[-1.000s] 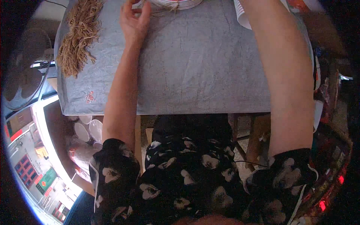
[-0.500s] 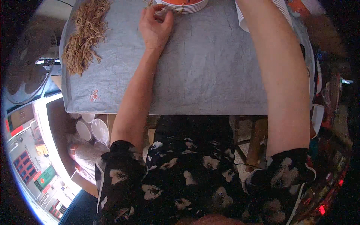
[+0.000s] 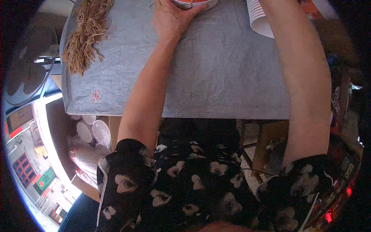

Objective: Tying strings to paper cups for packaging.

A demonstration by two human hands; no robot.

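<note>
At the top edge of the view, my left hand (image 3: 172,17) is closed round the near left side of a stack of white-rimmed round tubs (image 3: 193,5) with orange-red on top. Its thumb lies stretched along the near rims; the far fingers are partly cut off. My right forearm (image 3: 301,65) reaches up past the table's right side, and the hand itself lies beyond the top edge. Beside that forearm a nested stack of white paper cups (image 3: 262,25) lies on its side, its open mouth toward me and partly covered by the arm.
A bundle of brown twine (image 3: 87,36) lies at the far left of the grey-covered table (image 3: 228,77). Small reddish bits (image 3: 96,96) lie near its front left corner. Below stands a box with round white lids (image 3: 101,132). A fan (image 3: 31,65) is at the left.
My left hand has moved right and forward, from beside the tub stack onto its near side. My right forearm has shifted right, and the cup stack shows more of its mouth.
</note>
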